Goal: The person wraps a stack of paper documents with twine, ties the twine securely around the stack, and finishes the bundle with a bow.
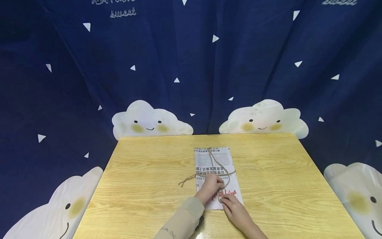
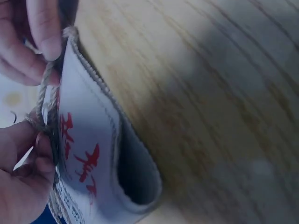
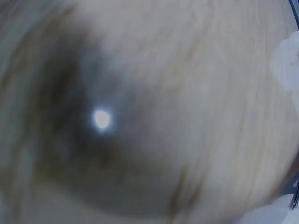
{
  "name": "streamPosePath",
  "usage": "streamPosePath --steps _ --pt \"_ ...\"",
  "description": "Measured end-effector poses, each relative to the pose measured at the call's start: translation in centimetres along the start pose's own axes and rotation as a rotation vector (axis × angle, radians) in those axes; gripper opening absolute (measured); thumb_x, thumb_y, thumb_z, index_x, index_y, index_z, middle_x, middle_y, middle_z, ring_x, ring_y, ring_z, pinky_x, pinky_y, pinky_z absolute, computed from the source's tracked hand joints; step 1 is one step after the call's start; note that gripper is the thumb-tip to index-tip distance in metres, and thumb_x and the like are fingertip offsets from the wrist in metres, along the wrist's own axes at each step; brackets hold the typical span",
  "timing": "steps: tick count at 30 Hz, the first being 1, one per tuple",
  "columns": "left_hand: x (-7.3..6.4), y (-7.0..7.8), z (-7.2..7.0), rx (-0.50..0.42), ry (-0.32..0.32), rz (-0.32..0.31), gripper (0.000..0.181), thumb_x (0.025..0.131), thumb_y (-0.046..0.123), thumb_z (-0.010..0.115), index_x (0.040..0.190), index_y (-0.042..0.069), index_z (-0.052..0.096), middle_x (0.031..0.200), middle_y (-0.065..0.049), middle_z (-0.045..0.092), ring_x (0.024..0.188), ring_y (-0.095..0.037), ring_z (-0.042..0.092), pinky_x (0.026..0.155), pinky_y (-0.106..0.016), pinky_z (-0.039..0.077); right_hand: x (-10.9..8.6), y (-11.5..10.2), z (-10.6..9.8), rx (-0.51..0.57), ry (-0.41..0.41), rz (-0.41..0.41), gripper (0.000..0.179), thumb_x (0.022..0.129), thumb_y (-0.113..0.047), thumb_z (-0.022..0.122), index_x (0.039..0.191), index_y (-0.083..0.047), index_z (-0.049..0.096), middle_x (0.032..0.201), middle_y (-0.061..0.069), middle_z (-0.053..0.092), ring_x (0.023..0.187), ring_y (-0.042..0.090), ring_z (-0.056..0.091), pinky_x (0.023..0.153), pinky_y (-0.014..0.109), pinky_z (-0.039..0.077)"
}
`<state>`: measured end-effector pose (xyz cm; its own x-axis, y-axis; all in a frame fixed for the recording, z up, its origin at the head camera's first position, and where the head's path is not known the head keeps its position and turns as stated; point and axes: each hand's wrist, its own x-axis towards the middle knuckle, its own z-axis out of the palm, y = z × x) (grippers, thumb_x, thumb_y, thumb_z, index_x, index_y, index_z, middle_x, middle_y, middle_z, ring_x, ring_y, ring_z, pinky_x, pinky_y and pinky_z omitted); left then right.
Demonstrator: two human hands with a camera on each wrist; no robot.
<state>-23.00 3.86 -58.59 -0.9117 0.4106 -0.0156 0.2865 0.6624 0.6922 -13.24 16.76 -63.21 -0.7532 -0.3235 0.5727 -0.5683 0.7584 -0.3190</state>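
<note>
A flat packet of folded newspaper [image 1: 212,161] with black print and red characters lies on the wooden table. Rough twine [image 1: 187,179] crosses over it lengthwise and sideways, one frayed end reaching past its left edge. Over the packet's lower half, my left hand [image 1: 212,186] pinches the twine between thumb and fingers. Closer to the near edge, my right hand [image 1: 238,212] pinches another stretch of the twine. The left wrist view shows both the left hand [image 2: 21,175] and the right hand [image 2: 28,44] on the twine [image 2: 43,91], beside the packet's open folded end [image 2: 140,179].
The light wooden table [image 1: 143,186] extends around the packet on all sides. Behind it hangs a dark blue curtain [image 1: 191,59] printed with white triangles and smiling clouds. The right wrist view holds mostly blurred tabletop [image 3: 224,102] with a bright reflection.
</note>
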Motion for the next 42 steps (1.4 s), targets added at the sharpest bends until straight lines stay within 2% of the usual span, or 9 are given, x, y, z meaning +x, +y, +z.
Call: streamPosePath --steps 5,9,13,22,27,31,35,39,42 --pt "0.0 0.3 0.5 0.087 -0.021 -0.009 0.009 0.074 0.008 0.072 0.066 0.006 0.069 0.062 0.001 0.061 0.041 -0.004 0.047 0.044 -0.013 0.041 0.0 0.0 0.1 0.001 0.006 -0.013 0.022 0.068 -0.003 0.074 0.089 -0.006 0.070 0.095 0.002 0.060 0.090 0.016 0.058 0.080 0.027 0.049" --pt "0.0 0.4 0.6 0.196 0.000 0.048 0.030 0.073 0.004 0.067 0.048 0.010 0.051 0.048 0.006 0.045 0.043 -0.005 0.039 0.042 -0.015 0.034 -0.1 0.0 0.1 -0.002 0.013 -0.014 0.022 0.067 -0.003 0.075 0.088 -0.006 0.070 0.095 0.003 0.060 0.089 0.016 0.058 0.080 0.028 0.050" --pt "0.0 0.5 0.6 0.315 0.011 0.092 0.038 0.074 0.003 0.061 0.046 0.013 0.038 0.049 0.004 0.040 0.047 -0.009 0.038 0.044 -0.017 0.034 -0.1 0.0 0.0 -0.002 0.006 0.001 0.019 0.069 -0.005 0.074 0.088 -0.008 0.069 0.096 0.001 0.060 0.090 0.015 0.059 0.081 0.026 0.049" --pt "-0.3 0.8 0.3 0.467 -0.002 0.139 0.021 0.075 0.007 0.061 0.056 0.011 0.052 0.067 -0.001 0.052 0.062 -0.014 0.051 0.058 -0.021 0.046 0.0 0.0 0.1 0.018 0.027 0.001 0.021 0.066 -0.002 0.076 0.084 -0.008 0.069 0.093 0.002 0.061 0.088 0.015 0.059 0.078 0.029 0.051" --pt "-0.5 0.5 0.2 0.450 0.014 0.179 0.020 0.081 0.007 0.057 0.061 0.010 0.055 0.069 -0.001 0.054 0.067 -0.014 0.053 0.061 -0.021 0.047 0.0 0.1 0.1 0.025 0.036 0.010 0.021 0.066 -0.001 0.076 0.084 -0.008 0.068 0.093 0.002 0.061 0.087 0.014 0.059 0.078 0.028 0.050" --pt "-0.7 0.3 0.2 0.420 0.027 0.179 0.021 0.087 0.009 0.052 0.067 0.009 0.055 0.069 -0.002 0.054 0.066 -0.015 0.054 0.058 -0.021 0.048 0.1 0.1 0.1 0.032 0.039 0.024 0.020 0.067 -0.002 0.076 0.084 -0.008 0.068 0.093 0.001 0.061 0.087 0.014 0.059 0.078 0.027 0.050" --pt "-0.9 0.0 0.4 0.367 0.056 0.160 0.011 0.087 0.009 0.053 0.076 0.010 0.053 0.071 -0.001 0.055 0.064 -0.014 0.055 0.057 -0.021 0.048 0.1 0.1 0.0 0.052 0.038 0.046 0.019 0.068 -0.002 0.075 0.084 -0.009 0.068 0.092 0.000 0.061 0.087 0.014 0.060 0.079 0.026 0.050" --pt "-1.0 -0.5 0.7 0.261 0.106 0.132 0.004 0.081 0.006 0.058 0.081 0.009 0.058 0.074 0.000 0.058 0.065 -0.011 0.055 0.058 -0.018 0.047 0.4 0.1 0.1 0.084 0.043 0.105 0.018 0.069 -0.002 0.076 0.083 -0.011 0.067 0.088 -0.005 0.062 0.084 0.011 0.060 0.078 0.024 0.050" --pt "-1.1 -0.8 0.6 0.148 0.138 0.113 0.010 0.077 0.003 0.058 0.084 0.005 0.064 0.074 0.000 0.060 0.062 -0.008 0.053 0.056 -0.016 0.045 0.7 0.2 0.1 0.127 0.060 0.167 0.019 0.068 0.001 0.075 0.081 -0.011 0.066 0.083 -0.006 0.063 0.080 0.009 0.061 0.080 0.029 0.051"
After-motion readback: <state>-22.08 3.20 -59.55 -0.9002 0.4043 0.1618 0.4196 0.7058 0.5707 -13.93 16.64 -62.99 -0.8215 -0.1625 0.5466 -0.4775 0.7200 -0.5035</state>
